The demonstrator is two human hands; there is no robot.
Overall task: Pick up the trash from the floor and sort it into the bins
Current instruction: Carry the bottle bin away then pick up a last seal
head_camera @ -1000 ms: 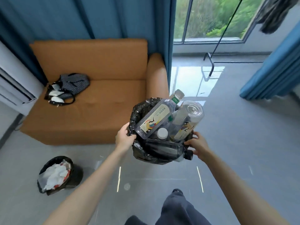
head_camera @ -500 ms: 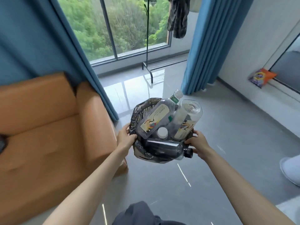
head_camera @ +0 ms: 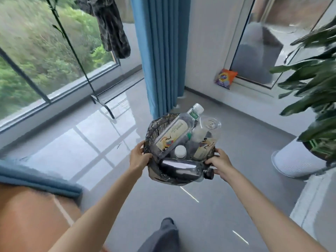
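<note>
Left grip (head_camera: 140, 157) & right grip (head_camera: 221, 163) each curl tight on opposite rim sides of the black-lined bin (head_camera: 154, 128), held level off the floor (head_camera: 218, 206) so heaped plastic bottles (head_camera: 174, 135) prob. won't spill.

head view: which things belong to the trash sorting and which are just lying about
Job: lined bin, plastic bottles in it, left hand and right hand holding it.
Lying about: blue curtain, potted plant, clothes rack, orange sofa, orange packet.

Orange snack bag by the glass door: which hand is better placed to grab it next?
Right, probably: the snack bag lies ahead on the right hand's side; it and the left hand both grip the bin.
</note>
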